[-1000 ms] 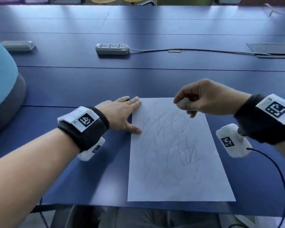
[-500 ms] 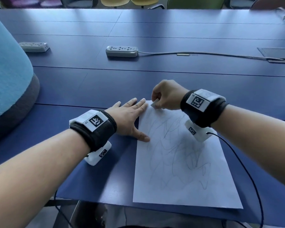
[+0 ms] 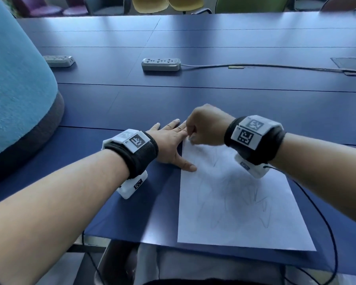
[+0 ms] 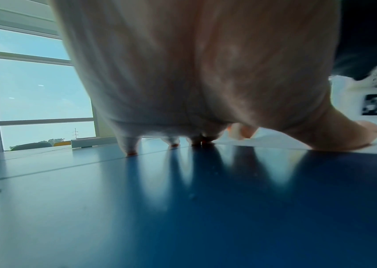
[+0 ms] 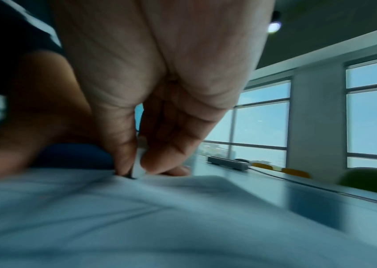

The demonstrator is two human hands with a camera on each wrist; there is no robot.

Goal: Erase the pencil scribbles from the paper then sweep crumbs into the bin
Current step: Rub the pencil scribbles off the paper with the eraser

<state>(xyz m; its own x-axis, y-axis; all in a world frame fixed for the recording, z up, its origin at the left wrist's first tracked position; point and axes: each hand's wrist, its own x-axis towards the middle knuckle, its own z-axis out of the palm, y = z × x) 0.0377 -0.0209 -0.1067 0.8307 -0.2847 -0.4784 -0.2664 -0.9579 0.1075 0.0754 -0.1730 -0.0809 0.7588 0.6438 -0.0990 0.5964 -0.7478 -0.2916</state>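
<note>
A white sheet of paper (image 3: pixel 234 202) with grey pencil scribbles lies near the front edge of the blue table (image 3: pixel 173 99). My left hand (image 3: pixel 171 145) lies flat with straight fingers beside the paper's upper left corner, the thumb pressing the left edge; in the left wrist view the fingertips (image 4: pixel 132 150) touch the table. My right hand (image 3: pixel 203 128) pinches a small white eraser (image 5: pixel 139 166) between thumb and fingers and holds it down on the paper's top left corner (image 5: pixel 159 199), right against the left hand's fingers. No bin is in view.
Two grey power strips (image 3: pixel 161 64) (image 3: pixel 59 61) lie further back on the table, one with a cable running right. A large teal rounded object (image 3: pixel 14 89) stands at the left. Chairs (image 3: pixel 173 3) line the far side. A wrist-camera cable (image 3: pixel 325 223) trails over the front right.
My right hand has moved left across the top of the paper with the eraser, from the top right to the top left corner. The left hand has stayed pressed at the paper's edge.
</note>
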